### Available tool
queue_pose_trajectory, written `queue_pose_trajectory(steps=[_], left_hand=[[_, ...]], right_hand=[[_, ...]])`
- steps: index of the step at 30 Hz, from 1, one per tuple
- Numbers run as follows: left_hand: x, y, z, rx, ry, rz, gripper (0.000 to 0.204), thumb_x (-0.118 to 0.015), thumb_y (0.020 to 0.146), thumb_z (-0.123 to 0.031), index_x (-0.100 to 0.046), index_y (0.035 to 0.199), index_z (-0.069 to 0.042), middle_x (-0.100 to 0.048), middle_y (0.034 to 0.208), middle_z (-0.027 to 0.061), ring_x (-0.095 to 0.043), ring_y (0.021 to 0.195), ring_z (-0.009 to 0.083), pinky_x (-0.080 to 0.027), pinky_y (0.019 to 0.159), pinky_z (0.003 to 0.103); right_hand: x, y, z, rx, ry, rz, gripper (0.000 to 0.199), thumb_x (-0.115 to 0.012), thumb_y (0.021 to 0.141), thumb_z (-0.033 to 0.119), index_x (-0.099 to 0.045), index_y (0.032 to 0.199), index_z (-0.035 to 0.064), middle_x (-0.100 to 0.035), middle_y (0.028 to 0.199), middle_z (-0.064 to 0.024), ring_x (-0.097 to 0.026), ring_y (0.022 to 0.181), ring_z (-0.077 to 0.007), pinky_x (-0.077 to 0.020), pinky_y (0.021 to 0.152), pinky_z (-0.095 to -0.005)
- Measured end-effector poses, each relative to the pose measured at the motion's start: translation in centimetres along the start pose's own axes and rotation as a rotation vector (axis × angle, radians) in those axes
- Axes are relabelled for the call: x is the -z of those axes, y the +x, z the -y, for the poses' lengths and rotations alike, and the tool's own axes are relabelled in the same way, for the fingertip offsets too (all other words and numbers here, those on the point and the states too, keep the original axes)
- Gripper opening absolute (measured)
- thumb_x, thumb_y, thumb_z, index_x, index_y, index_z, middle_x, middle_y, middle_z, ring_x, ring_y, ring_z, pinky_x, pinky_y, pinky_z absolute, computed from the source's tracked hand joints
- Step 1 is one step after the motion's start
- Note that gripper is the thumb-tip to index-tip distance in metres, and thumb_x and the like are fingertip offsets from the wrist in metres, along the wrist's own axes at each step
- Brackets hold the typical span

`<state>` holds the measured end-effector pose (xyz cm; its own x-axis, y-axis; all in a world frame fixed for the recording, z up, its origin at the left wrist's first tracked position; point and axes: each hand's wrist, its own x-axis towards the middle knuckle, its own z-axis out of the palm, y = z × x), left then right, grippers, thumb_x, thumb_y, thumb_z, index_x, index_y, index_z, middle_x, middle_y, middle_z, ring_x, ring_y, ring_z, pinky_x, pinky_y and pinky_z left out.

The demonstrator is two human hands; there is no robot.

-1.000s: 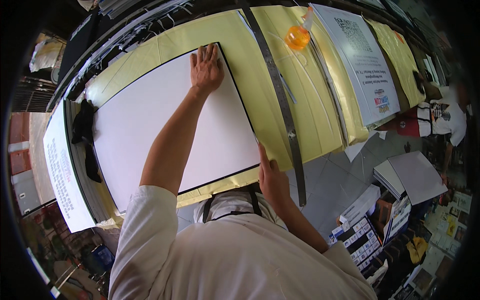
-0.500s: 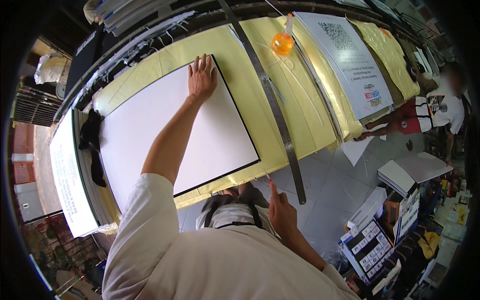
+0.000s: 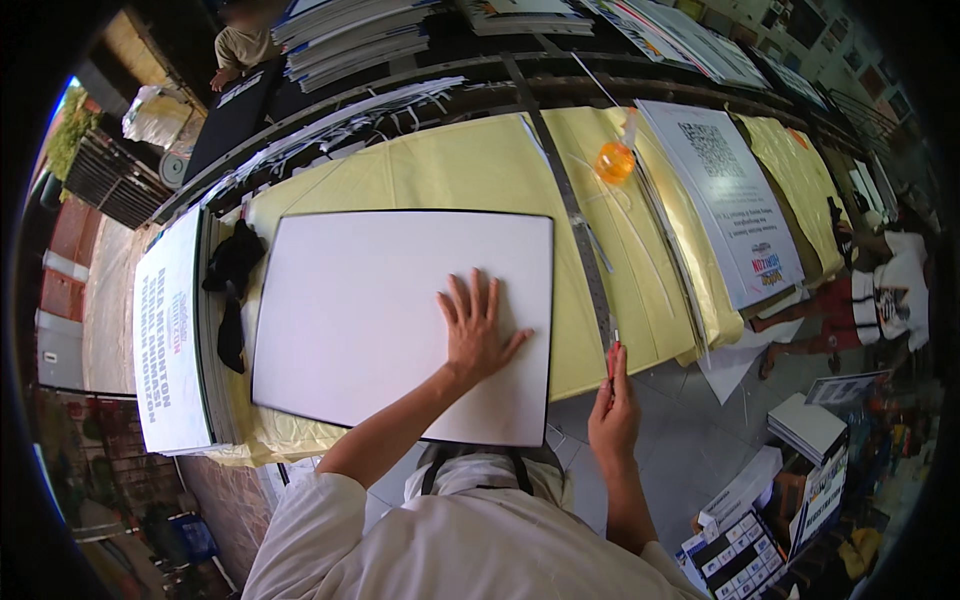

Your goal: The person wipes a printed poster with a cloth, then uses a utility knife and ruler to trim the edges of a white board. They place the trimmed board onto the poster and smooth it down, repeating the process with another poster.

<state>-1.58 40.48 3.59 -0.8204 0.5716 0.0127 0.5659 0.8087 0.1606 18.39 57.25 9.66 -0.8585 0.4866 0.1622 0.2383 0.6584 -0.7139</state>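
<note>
A large white board [image 3: 370,300] with a thin dark edge lies flat on a yellow-covered table [image 3: 470,170]. My left hand [image 3: 473,328] presses flat on the board's near right part, fingers spread. My right hand [image 3: 612,412] hovers past the table's near edge, to the right of the board, and pinches a slim red-tipped cutter knife [image 3: 613,350] that points up toward a long metal ruler [image 3: 575,220]. The ruler lies along the board's right side, running away from me.
An orange round object [image 3: 614,161] sits far right of the ruler. Printed posters [image 3: 735,200] lie at the right, another printed sheet [image 3: 170,330] and a black cloth [image 3: 232,270] at the left. Stacks of boards fill the far shelf. People stand at the right and the far left.
My left hand slid from the board's far edge back to its near right part. My right hand left the board's near edge and now holds the cutter up beside the ruler's end.
</note>
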Motion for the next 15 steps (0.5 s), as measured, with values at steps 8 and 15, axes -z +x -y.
queue_pose_trajectory(steps=[8,15], left_hand=[[3.0,-4.3,6.3,-0.548,-0.071,0.137,0.105,-0.053,0.089,-0.079,-0.028,0.163,-0.010,-0.013,0.171,0.0204,-0.003,0.157,0.0506,-0.007,0.125,0.068],[5.4,-10.5,11.0,-1.027,-0.079,0.490,0.102,-0.053,0.087,-0.081,-0.030,0.164,-0.018,-0.010,0.174,0.0144,-0.001,0.159,0.0450,-0.003,0.126,0.065]], right_hand=[[-1.7,3.0,1.6,0.075,-0.081,0.028,0.058,-0.046,0.106,0.005,-0.030,0.162,0.0048,-0.053,0.151,-0.0242,-0.056,0.135,-0.0422,-0.0505,0.105,-0.0431],[-5.2,3.0,4.0,0.017,-0.024,0.038,0.063,-0.050,0.103,0.004,-0.030,0.163,0.0100,-0.064,0.136,-0.0217,-0.068,0.108,-0.0400,-0.0555,0.087,-0.0453]])
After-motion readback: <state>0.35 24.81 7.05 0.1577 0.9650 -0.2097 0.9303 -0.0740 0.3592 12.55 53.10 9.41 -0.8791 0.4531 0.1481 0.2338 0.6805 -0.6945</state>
